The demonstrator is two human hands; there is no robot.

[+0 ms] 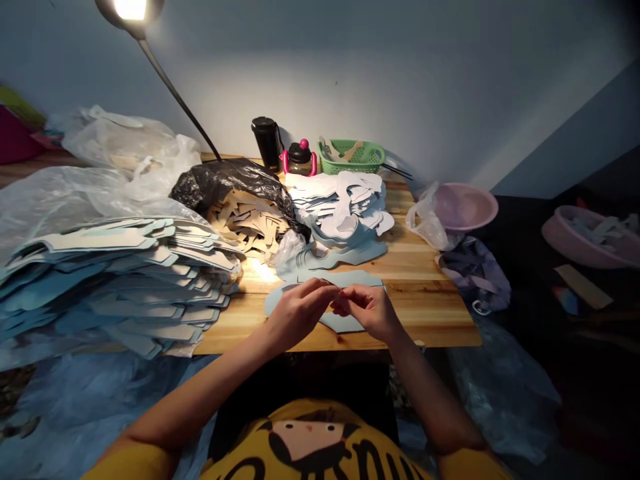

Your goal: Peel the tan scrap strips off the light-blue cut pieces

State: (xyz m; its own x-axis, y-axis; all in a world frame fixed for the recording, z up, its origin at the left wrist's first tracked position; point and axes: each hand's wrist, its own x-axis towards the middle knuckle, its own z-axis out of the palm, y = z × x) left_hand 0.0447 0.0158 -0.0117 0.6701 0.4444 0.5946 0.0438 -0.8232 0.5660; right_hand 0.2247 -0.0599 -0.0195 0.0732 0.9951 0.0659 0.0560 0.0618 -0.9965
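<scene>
My left hand (301, 311) and my right hand (371, 309) meet over the front of the wooden table. Their fingers are closed in pinches, with the fingertips almost touching. Whatever lies between them is too small and hidden to make out. Beneath both hands a flat light-blue cut piece (345, 324) lies on the table, partly covered by them. Just beyond it are curved blue-grey pieces (350, 250) in a loose stack. Farther back sits a pile of white cut pieces (320, 193).
A tall stack of blue-and-white cut sheets (150, 267) fills the left. Behind it, a black plastic bag (225, 175) holds tan strips (250, 223). A tumbler (267, 143), a pink-handled bottle (300, 160), a green basket (357, 160) and a lamp (175, 93) stand at the back. A pink basin (465, 207) is right.
</scene>
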